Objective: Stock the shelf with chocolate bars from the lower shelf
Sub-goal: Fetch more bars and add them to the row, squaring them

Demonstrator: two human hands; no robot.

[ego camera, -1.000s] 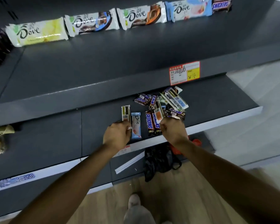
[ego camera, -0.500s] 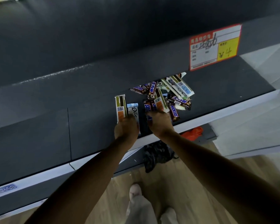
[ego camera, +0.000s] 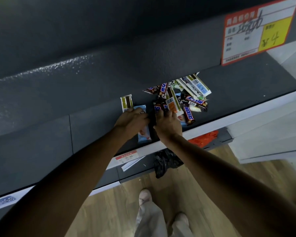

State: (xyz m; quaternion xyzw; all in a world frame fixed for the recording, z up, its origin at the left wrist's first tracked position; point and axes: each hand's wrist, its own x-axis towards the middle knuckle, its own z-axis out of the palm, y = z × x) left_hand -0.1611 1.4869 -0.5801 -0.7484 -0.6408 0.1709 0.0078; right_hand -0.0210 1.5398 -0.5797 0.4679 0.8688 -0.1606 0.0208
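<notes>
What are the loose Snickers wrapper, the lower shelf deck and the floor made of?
Snickers wrapper: printed plastic film, slight sheen.
Shelf deck: probably painted metal, matte dark grey, with a panel seam.
Floor: wood-look planks with visible grain; laminate or real wood, cannot tell.

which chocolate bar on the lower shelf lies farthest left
The white bar with the green and brown stripe, set apart from the heap, beside the left hand.
</notes>
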